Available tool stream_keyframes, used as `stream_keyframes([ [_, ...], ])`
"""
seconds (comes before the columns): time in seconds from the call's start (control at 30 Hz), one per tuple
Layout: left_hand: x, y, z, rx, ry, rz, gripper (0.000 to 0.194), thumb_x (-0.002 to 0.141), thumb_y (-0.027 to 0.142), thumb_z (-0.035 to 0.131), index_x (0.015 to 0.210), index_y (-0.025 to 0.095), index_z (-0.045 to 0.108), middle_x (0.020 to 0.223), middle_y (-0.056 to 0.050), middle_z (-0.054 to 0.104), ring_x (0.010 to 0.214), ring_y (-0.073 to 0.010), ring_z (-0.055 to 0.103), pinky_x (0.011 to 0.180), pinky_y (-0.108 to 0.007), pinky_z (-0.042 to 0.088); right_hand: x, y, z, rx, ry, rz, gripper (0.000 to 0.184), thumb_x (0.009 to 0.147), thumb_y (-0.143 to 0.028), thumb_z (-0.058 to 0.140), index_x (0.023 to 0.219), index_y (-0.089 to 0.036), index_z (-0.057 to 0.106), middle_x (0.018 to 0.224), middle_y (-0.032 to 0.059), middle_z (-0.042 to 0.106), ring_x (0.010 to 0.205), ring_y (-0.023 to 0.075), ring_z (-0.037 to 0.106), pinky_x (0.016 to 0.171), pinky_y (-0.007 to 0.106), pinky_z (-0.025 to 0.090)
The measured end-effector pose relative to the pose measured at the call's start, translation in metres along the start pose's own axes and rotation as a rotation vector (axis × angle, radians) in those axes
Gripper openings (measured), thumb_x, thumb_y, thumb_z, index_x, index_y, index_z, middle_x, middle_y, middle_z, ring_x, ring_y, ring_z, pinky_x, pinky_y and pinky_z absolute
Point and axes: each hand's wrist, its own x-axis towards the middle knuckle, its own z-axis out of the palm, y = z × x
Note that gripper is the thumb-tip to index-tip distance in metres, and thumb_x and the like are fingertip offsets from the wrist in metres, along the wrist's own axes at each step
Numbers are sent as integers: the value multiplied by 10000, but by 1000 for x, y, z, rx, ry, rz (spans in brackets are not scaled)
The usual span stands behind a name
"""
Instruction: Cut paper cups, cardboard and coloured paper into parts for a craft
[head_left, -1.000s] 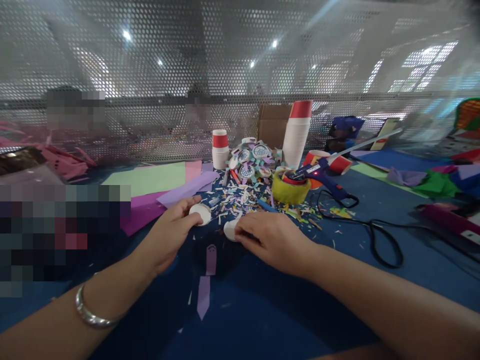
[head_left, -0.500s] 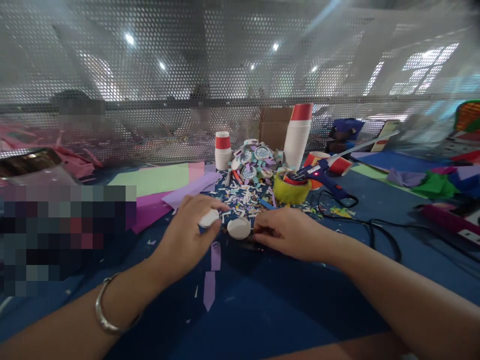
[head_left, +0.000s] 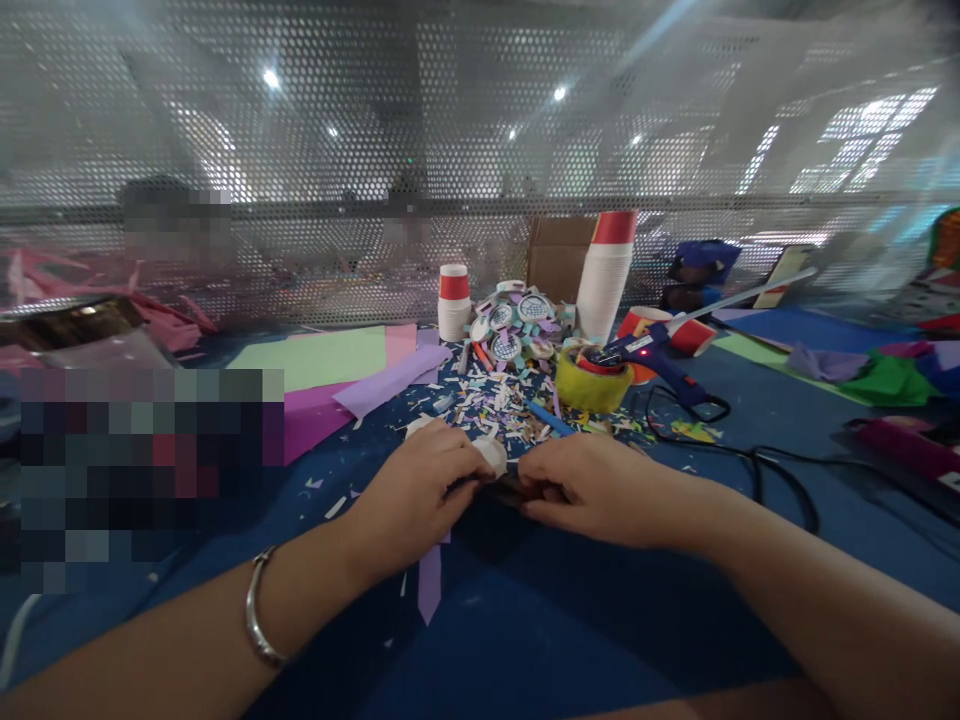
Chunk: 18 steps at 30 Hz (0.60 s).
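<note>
My left hand (head_left: 420, 490), with a silver bangle at the wrist, pinches a round white paper disc (head_left: 493, 455) by its near left edge. Another white disc (head_left: 417, 427) is partly covered behind that hand. Beneath its fingers a purple paper strip (head_left: 429, 585) with a pointed end lies on the blue table. My right hand (head_left: 592, 485) is closed just right of the held disc, its fingers curled round something dark that I cannot make out. A blue stick-like piece (head_left: 551, 418) lies just beyond the right hand.
Paper scraps (head_left: 495, 400) litter the table before a heap of decorated discs (head_left: 517, 325). Cup stacks (head_left: 604, 285) stand behind. A blue glue gun (head_left: 656, 360) rests on a yellow tape roll (head_left: 592, 385), its black cord (head_left: 757, 455) trailing right. Coloured sheets (head_left: 307, 358) lie left.
My left hand has moved right, from the left white disc to the one near my right hand, and closed on it. My right hand stays closed in nearly the same place.
</note>
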Motion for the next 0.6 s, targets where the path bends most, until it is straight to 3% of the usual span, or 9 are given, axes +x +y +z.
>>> stream_keyframes([
  [0.2, -2, 0, -2, -43, 122, -25, 146, 890, 129, 514, 904, 174, 653, 828, -31, 630, 829, -187, 544, 780, -349, 415, 0, -3, -1, -2, 39, -19, 91, 860, -214, 591, 789, -163, 616, 728, -6, 621, 645, 121, 511, 572, 245, 304],
  [0.33, -4, 1, -4, -117, 224, -80, 138, 917, 215, 515, 946, 208, 650, 873, -18, 645, 871, -177, 560, 789, -325, 439, 0, -10, 1, -24, 59, -108, 109, 894, -224, 544, 834, -167, 617, 764, 2, 634, 672, 132, 528, 591, 250, 324],
  [0.6, -2, 7, -10, -184, 254, -216, 156, 925, 278, 511, 956, 235, 658, 878, -4, 658, 847, -154, 609, 775, -296, 471, -4, -22, 2, -18, 65, -220, 165, 921, -251, 499, 823, -166, 601, 747, 7, 626, 656, 133, 546, 568, 245, 325],
])
